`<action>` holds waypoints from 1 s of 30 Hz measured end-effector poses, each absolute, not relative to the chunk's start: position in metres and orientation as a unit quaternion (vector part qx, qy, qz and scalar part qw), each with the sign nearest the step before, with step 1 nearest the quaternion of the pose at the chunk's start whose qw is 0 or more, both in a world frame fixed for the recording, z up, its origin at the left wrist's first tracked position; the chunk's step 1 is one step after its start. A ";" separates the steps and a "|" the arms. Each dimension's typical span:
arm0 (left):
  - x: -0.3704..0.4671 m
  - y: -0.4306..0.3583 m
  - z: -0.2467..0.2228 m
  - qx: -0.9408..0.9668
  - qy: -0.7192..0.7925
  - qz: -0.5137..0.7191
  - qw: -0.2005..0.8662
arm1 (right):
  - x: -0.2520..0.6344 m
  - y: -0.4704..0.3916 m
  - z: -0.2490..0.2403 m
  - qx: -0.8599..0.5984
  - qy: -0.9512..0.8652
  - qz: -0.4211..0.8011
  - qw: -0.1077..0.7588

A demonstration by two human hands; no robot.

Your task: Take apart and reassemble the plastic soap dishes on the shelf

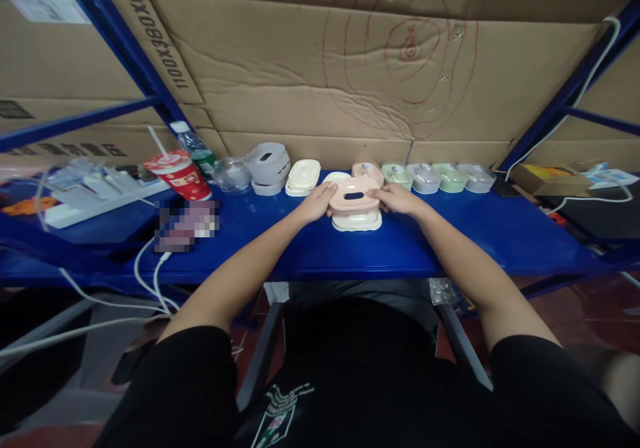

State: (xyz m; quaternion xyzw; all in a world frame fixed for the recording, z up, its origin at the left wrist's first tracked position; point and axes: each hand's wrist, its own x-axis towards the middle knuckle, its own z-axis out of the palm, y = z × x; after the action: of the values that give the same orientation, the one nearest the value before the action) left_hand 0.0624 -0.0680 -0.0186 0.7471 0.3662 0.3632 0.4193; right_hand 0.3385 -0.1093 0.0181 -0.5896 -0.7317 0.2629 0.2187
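Note:
Between my two hands is a pink plastic piece with a dark oval slot [345, 201], held above the table. My left hand [319, 203] grips its left end, and my right hand [397, 199] grips its right end. Directly below it lies a cream lid-like tray [357, 221]; whether the two touch I cannot tell. Behind my hands stands a pink box [367, 172] with a round label. Part of another cream piece [338, 177] shows beside it, and a stack of cream lids [303, 177] sits left of my left hand.
Labelled green and grey boxes [425, 179] line the back right. At left stand grey slotted pieces [270, 166], clear bowls [233, 175], a red cup with straw [178, 173] and a bottle [194, 147]. White cables [159, 276] hang over the front left edge of the blue table [480, 248].

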 end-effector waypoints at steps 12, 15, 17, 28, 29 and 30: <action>0.065 -0.079 -0.012 0.826 0.457 0.182 0.274 | 0.352 -0.102 0.012 -0.593 -0.744 0.304 0.036; 0.066 -0.077 -0.012 0.836 0.490 0.161 0.189 | 0.350 -0.099 0.009 -0.596 -0.752 0.280 0.036; 0.065 -0.074 -0.012 0.834 0.502 0.166 0.159 | 0.348 -0.098 0.007 -0.595 -0.757 0.267 0.045; 0.061 -0.073 -0.010 0.825 0.512 0.203 0.128 | 0.339 -0.092 -0.001 -0.630 -0.747 0.204 0.056; 0.058 -0.072 -0.008 0.821 0.508 0.235 0.109 | 0.341 -0.091 -0.002 -0.632 -0.745 0.206 0.063; 0.054 -0.070 -0.004 0.813 0.511 0.266 0.089 | 0.342 -0.091 -0.002 -0.632 -0.743 0.207 0.071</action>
State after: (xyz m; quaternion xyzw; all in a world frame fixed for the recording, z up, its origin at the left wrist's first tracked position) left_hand 0.0538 -0.0695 -0.0045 0.8126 0.5108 0.2661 0.0886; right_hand 0.3421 -0.0910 -0.0024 -0.6324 -0.7432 0.2066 0.0706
